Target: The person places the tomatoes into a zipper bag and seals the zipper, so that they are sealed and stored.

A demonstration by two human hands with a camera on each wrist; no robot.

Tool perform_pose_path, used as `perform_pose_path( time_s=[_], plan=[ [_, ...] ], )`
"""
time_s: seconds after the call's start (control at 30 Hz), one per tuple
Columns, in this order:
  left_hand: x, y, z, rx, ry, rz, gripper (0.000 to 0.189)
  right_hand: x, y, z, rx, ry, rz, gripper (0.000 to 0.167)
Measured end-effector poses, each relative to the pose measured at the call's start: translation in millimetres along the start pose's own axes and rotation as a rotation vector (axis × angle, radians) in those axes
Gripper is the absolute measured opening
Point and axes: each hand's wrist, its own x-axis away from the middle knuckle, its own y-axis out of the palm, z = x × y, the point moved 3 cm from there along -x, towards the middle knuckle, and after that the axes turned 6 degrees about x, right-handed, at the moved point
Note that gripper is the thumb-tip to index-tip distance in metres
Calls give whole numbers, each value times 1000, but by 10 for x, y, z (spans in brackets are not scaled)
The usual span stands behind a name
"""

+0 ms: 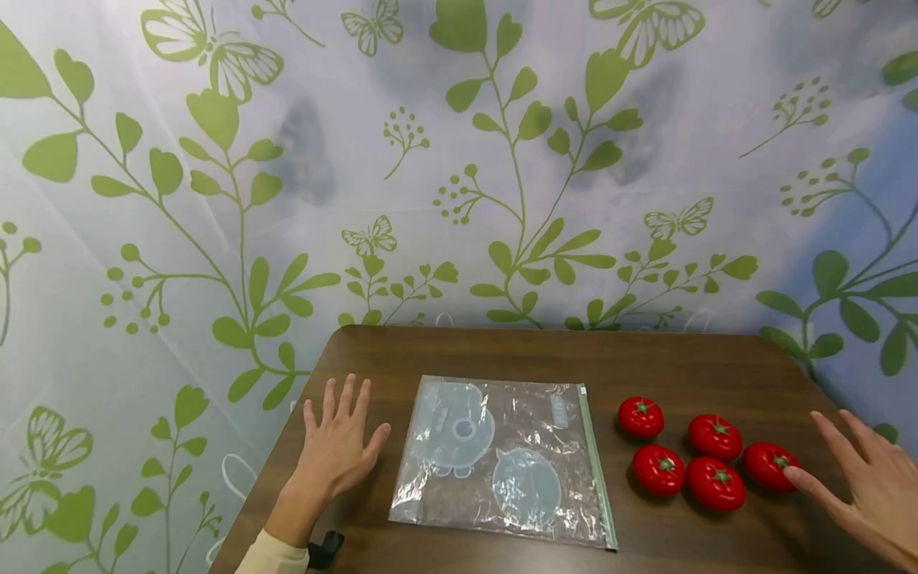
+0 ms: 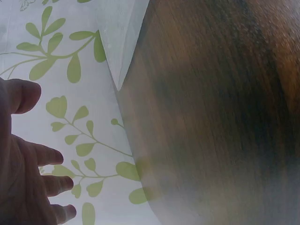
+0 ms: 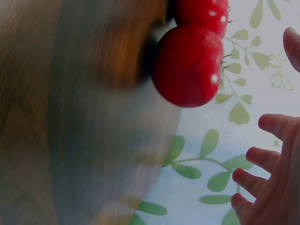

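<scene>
A clear zip bag [image 1: 527,430] with pale blue cartoon prints and a green strip down its right edge lies flat on the table. Left of it, my left hand [image 1: 335,446] is spread with straight fingers and holds nothing. Several red tomatoes [image 1: 658,470] with green star-shaped tops sit in a cluster right of the bag. Beside the rightmost tomato [image 1: 770,466] is my right hand [image 1: 878,486], fingers extended and thumb close to it; whether they touch I cannot tell. In the right wrist view, that hand [image 3: 276,173] is apart from the nearest tomato [image 3: 187,65].
The brown wooden table [image 1: 459,351] has rounded back corners. Behind it hangs a pale curtain [image 1: 402,191] printed with green leaves and butterflies. A black strap [image 1: 326,550] shows by the left wrist.
</scene>
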Motion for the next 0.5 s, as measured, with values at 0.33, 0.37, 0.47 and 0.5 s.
perform_pose_path(
  time_s=[0.33,0.37,0.47,0.5],
  plan=[
    [94,-65,45,52,5,6,83,-23,-154,-378,-165,-36,-16,100],
    [119,-76,63,71,7,2,83,-19,-170,-446,-176,-29,-32,100],
    [207,-124,138,130,10,-1,83,-19,-221,-655,-202,2,-98,101],
    [241,-144,168,148,11,3,82,-18,-229,-728,-202,20,-124,102]
  ],
)
